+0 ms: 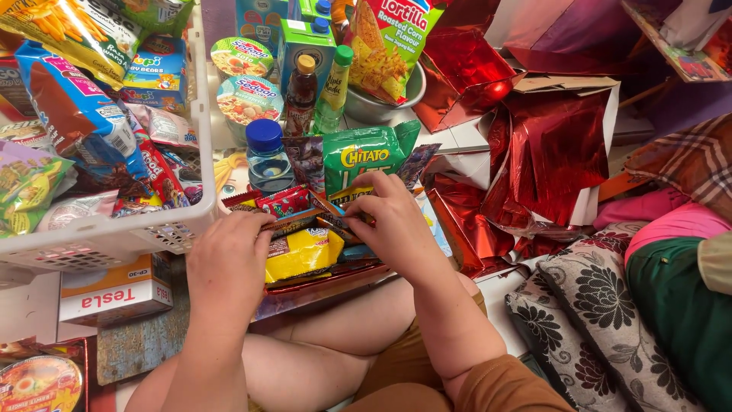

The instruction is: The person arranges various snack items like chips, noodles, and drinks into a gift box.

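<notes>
My left hand [227,263] and my right hand [390,221] both pinch a long thin dark snack bar [301,221] held level between them. Under the bar lies a yellow snack packet [303,252] on a shallow red tray [320,281] that rests on my lap. A red wrapped snack [284,200] lies just behind the bar. A green chip bag [364,156] stands upright behind my right hand. A small water bottle with a blue cap [267,155] stands behind the left end of the tray.
A white plastic basket [145,229] full of snack bags fills the left. Behind stand noodle cups [245,95], a brown bottle [301,95], a green bottle [334,91], drink cartons and a metal bowl. Red foil wrapping [553,149] lies right; patterned cushions [587,305] lower right.
</notes>
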